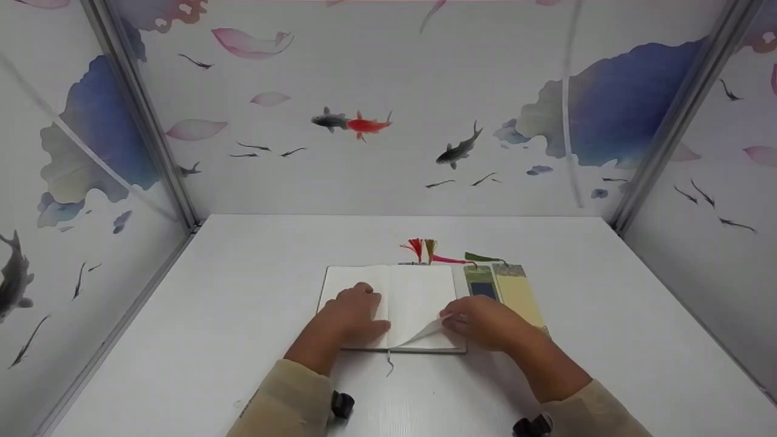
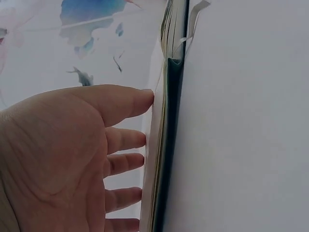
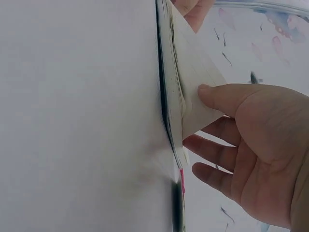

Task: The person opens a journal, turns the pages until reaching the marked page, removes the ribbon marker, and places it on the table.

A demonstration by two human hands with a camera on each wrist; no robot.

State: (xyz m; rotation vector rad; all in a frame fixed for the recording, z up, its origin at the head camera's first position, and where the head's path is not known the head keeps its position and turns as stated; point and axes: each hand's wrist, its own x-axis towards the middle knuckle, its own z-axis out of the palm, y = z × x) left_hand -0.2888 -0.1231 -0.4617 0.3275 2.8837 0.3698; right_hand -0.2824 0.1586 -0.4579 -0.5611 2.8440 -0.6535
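Note:
An open notebook with blank pages and a dark cover lies on the white table. My left hand rests on its left page, fingertips touching the paper, as the left wrist view also shows. At the lower right corner, my right hand pinches a page between thumb and fingers and holds it lifted and bent. A thin ribbon hangs out below the spine. Just right of the notebook lie two bookmarks, a green one with a dark blue panel and a yellow one partly behind the right hand.
Past the notebook's top edge lie a red tassel, an olive tassel and a pink one. A dark green tassel lies above the bookmarks. Printed panels with fish and petals surround the table on three sides.

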